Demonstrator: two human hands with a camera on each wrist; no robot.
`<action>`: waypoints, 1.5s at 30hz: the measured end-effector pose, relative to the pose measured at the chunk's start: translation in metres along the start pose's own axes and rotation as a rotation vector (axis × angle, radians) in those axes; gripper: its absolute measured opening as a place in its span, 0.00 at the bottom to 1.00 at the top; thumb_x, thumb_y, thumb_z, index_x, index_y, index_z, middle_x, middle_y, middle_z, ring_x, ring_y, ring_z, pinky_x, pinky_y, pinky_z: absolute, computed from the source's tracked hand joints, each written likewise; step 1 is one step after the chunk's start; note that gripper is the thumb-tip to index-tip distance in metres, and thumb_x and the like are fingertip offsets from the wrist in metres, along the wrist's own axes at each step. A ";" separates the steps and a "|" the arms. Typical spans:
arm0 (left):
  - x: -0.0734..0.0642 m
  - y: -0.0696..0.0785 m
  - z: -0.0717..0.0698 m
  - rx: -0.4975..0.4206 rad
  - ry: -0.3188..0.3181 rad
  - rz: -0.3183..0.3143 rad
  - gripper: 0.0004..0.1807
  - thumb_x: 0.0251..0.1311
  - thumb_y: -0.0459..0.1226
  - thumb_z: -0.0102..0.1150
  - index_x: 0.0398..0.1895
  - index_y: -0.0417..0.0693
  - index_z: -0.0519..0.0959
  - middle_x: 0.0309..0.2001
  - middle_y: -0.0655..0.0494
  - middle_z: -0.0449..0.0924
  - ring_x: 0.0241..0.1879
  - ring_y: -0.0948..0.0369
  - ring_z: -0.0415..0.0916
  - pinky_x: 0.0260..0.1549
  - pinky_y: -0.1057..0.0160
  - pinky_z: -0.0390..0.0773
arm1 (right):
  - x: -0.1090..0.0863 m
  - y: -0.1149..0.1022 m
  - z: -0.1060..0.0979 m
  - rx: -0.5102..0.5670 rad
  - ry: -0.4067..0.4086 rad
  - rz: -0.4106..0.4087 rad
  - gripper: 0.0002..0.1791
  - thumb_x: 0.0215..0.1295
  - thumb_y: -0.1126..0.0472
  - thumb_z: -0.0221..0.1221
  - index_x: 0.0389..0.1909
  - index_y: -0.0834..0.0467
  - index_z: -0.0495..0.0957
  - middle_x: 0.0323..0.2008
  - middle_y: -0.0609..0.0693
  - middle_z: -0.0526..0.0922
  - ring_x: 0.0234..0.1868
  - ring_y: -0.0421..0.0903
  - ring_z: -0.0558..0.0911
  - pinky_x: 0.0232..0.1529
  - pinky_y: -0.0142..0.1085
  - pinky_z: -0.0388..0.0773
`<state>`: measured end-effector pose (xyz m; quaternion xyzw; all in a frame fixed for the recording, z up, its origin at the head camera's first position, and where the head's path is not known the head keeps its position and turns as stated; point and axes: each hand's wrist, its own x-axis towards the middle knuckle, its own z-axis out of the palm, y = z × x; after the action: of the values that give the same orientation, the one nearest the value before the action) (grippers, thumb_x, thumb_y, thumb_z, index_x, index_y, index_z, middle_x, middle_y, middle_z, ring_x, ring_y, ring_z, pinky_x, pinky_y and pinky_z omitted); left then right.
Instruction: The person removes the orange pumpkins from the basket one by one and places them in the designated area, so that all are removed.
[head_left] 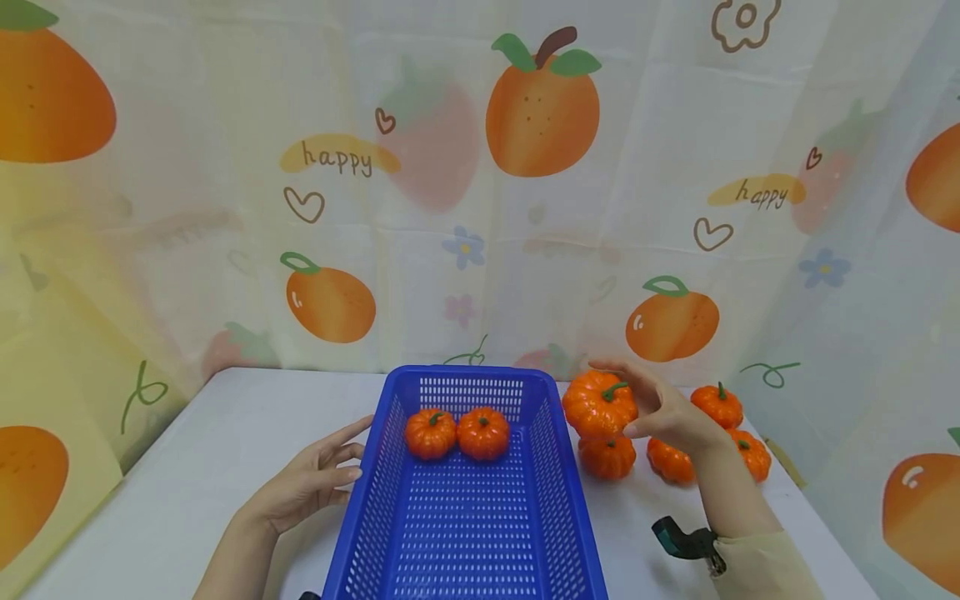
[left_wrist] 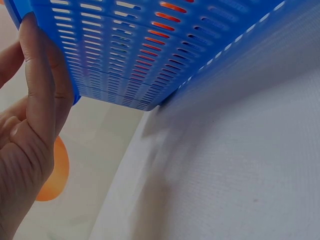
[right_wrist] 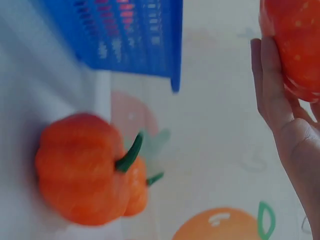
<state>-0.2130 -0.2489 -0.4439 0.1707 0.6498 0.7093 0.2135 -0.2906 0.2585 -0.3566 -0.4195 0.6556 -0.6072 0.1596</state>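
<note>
A: Nearest?
B: Blue perforated basket (head_left: pixel 472 533); left hand (head_left: pixel 303 479), fingers loosely spread, touches its left side.
A: Right hand (head_left: pixel 671 412)?
B: Grips an orange pumpkin (head_left: pixel 596 406) just beside the basket's right side.
A: Farther?
B: Two pumpkins (head_left: pixel 483 435) inside, far end; fruit-print curtain (head_left: pixel 517 283) behind.

A fruit-printed cloth (head_left: pixel 517 283) hangs behind; white table (head_left: pixel 195 467) below.

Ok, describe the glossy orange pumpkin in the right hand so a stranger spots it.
Find the blue rectangular perforated plastic basket on the white table. By its right rim, the person's right hand holds a glossy orange ribbed pumpkin with a green stem. It alone is held; the other orange pumpkins sit on the table or in the basket.
</note>
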 end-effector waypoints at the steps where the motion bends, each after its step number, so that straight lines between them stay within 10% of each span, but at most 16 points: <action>1: 0.000 0.000 0.000 0.001 0.000 0.002 0.39 0.70 0.31 0.48 0.80 0.51 0.44 0.49 0.60 0.76 0.45 0.65 0.82 0.47 0.61 0.85 | -0.004 0.002 -0.002 -0.017 0.008 0.001 0.45 0.53 0.69 0.63 0.73 0.65 0.56 0.71 0.44 0.63 0.70 0.38 0.64 0.68 0.31 0.70; 28: -0.001 0.001 0.000 -0.005 -0.011 0.015 0.39 0.70 0.30 0.47 0.80 0.51 0.44 0.50 0.60 0.75 0.45 0.64 0.83 0.47 0.60 0.85 | -0.074 0.052 -0.011 0.138 -0.219 0.304 0.43 0.52 0.72 0.61 0.71 0.65 0.58 0.69 0.46 0.69 0.68 0.40 0.70 0.68 0.33 0.72; 45: -0.001 0.002 0.001 0.002 0.004 -0.008 0.39 0.70 0.31 0.48 0.80 0.51 0.43 0.49 0.60 0.76 0.45 0.64 0.83 0.47 0.59 0.85 | -0.086 0.070 -0.004 0.162 -0.387 0.428 0.40 0.52 0.71 0.62 0.67 0.68 0.60 0.66 0.50 0.73 0.67 0.41 0.72 0.68 0.34 0.70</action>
<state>-0.2120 -0.2485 -0.4420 0.1670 0.6515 0.7081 0.2149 -0.2673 0.3187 -0.4462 -0.3656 0.6358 -0.5191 0.4390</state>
